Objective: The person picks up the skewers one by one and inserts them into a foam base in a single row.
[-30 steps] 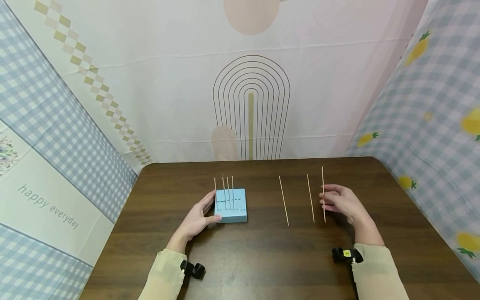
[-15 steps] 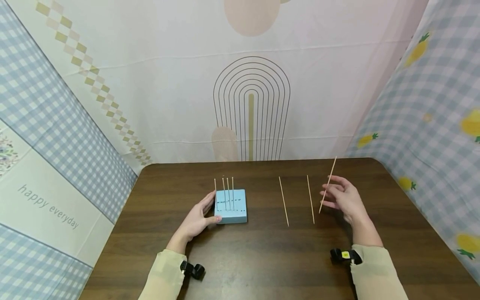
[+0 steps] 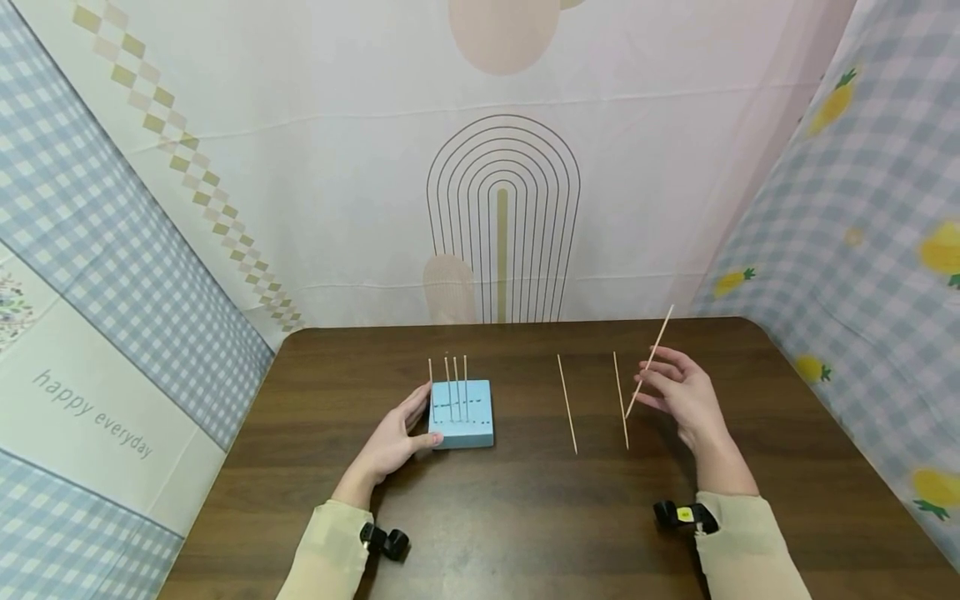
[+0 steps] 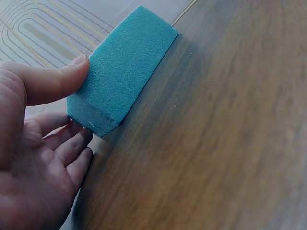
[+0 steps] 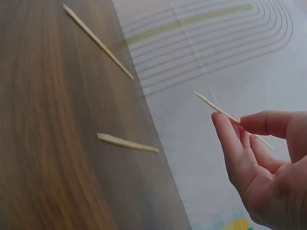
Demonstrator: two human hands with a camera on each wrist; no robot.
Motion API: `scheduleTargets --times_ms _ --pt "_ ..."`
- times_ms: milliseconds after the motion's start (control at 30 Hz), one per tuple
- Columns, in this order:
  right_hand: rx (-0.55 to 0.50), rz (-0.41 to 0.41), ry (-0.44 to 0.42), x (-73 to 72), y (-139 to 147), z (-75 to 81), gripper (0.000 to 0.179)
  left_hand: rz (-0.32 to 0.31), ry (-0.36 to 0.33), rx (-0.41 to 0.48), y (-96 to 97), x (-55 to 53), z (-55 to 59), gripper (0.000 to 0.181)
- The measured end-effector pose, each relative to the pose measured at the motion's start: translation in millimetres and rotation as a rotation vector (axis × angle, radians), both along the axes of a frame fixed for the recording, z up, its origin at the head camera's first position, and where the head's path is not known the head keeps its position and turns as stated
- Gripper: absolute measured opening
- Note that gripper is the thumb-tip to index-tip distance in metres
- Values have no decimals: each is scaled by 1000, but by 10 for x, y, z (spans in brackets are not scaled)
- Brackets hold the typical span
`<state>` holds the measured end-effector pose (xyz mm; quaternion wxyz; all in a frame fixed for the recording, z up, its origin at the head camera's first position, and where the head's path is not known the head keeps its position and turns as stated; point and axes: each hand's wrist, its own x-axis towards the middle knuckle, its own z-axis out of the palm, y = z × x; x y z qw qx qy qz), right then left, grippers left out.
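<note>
A light blue foam block (image 3: 472, 439) with rows of small holes sits on the table, several thin wooden skewers (image 3: 466, 379) standing upright in its left part. My left hand (image 3: 392, 443) holds the block at its left side, thumb on the near corner; the left wrist view shows the thumb against the block's face (image 4: 129, 72) and fingers behind its edge. Right of the block, my right hand (image 3: 693, 400) pinches one skewer (image 3: 663, 327) between thumb and fingers. It is raised and tilted, its pointed end (image 5: 204, 97) toward the lower left in the head view.
Two more skewers lie on the brown table between the hands: one nearer the block (image 3: 567, 404), the other (image 3: 618, 383) close by the right hand. A white printed cloth (image 3: 360, 208) hangs behind the table's far edge, with checked cloth (image 3: 847, 275) at both sides.
The right hand has lifted the skewer, tilted its top to the right, and shifted a little left, so its lower end overlaps a lying skewer. The left hand and block stay put.
</note>
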<state>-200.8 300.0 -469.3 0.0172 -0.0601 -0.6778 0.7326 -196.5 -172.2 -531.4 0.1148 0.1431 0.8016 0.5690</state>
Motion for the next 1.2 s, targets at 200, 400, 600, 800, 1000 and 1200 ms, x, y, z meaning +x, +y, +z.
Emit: scheduleTargets --times_ms 200,400,600,800,1000,1200 --pt "-24 35 5 6 -183 32 29 3 -15 13 -14 9 14 95" --pt "-26 18 32 7 -347 12 25 3 -7 11 -19 24 14 94" --pt "-65 -38 87 12 -546 -15 23 6 0 2 -10 24 2 93" --pt "-97 -79 167 36 -807 -17 25 -9 1 -2 -1 15 -12 94" --pt "-101 -59 241 74 -1120 2 34 -20 18 -5 -2 7 -20 94" --pt "-130 -12 273 96 -1420 49 45 -12 12 0 2 13 -4 95"
